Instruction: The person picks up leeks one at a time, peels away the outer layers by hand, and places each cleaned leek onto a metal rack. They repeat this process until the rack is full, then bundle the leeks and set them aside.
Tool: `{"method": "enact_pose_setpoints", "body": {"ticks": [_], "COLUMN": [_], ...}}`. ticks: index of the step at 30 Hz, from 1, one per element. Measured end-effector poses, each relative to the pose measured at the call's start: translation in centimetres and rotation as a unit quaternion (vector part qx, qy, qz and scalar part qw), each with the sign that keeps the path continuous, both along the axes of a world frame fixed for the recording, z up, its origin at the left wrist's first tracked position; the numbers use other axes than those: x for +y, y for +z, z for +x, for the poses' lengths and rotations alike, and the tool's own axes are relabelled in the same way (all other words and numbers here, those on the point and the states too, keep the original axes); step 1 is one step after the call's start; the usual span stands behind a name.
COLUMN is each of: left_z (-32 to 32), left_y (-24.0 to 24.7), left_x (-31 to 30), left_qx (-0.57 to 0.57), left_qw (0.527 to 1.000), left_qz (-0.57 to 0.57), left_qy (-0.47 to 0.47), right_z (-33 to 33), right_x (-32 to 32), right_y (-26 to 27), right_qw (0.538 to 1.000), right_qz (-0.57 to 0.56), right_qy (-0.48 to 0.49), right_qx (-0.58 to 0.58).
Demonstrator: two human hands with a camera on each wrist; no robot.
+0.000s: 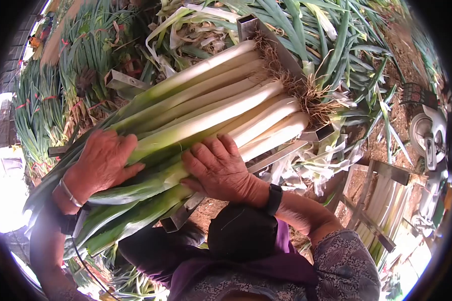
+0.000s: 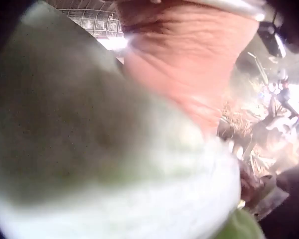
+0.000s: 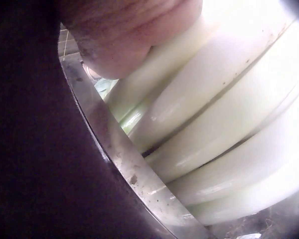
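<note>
Leeks (image 1: 216,113) lie across a metal frame (image 1: 285,56), held in both hands.
The left hand (image 1: 99,163) grips their green part; the right hand (image 1: 218,168), nearer the frame's root-end plate, curls its fingers over the stalks.

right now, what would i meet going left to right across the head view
Leftmost red-tied green bunch, left hand, right hand, leek roots, grey wheel-like part.
</note>
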State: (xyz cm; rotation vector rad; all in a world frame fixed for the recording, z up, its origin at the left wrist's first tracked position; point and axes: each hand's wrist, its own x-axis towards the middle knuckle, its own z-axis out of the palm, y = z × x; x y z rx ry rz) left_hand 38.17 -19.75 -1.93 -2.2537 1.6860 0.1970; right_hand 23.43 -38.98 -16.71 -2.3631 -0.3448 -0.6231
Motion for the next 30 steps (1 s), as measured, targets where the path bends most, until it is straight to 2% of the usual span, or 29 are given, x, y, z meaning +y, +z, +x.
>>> {"method": "enact_pose_setpoints", "body": {"ticks": [5, 9, 12, 13, 17, 21, 23, 25, 28, 30], "left_z": [0.3, 1.5, 3.0, 3.2, 4.3, 4.7, 4.1, 4.0, 4.3, 3.5], "left_y": [1.1, 1.6, 0.2, -0.6, -2.5, -3.9, -5.0, -5.8, -6.4, -6.8], "left_x": [-0.8, -1.0, -0.5, -0.5, -0.7, -2.0, -1.5, -0.7, -0.3, -0.1], "left_qx": [0.051, -0.017, -0.047, -0.011, -0.069, -0.006, 0.013, 0.025, -0.008, -0.044], "left_qw": [0.993, 0.996, 0.995, 0.996, 0.997, 0.991, 0.992, 0.995, 1.000, 0.999], "left_qz": [0.076, 0.065, 0.059, 0.060, 0.024, 0.101, 0.101, 0.072, -0.013, -0.026], "left_qy": [0.071, 0.053, 0.063, 0.059, 0.023, 0.085, 0.078, 0.066, 0.024, 0.001], "right_z": [0.1, 0.0, 0.1, 0.1, 0.1, 0.2, 0.2, 0.2, 0.1, 0.1], "right_x": [-0.1, 0.0, -0.1, -0.1, -0.1, 0.0, 0.0, 0.0, 0.0, -0.2], "right_y": [0.0, 0.3, 0.3, 0.3, 0.4, 0.6, 0.9, 1.0, 1.2, 1.4], "right_qw": [1.000, 1.000, 1.000, 1.000, 1.000, 1.000, 0.999, 0.999, 0.999, 0.999], "right_qz": [-0.004, -0.004, -0.010, -0.012, 0.000, -0.009, -0.015, -0.018, -0.015, -0.018], "right_qy": [0.006, 0.005, 0.007, 0.008, 0.009, 0.005, 0.003, 0.007, 0.017, 0.025], "right_qx": [0.008, 0.011, 0.015, 0.017, 0.011, 0.025, 0.037, 0.040, 0.037, 0.042]}}
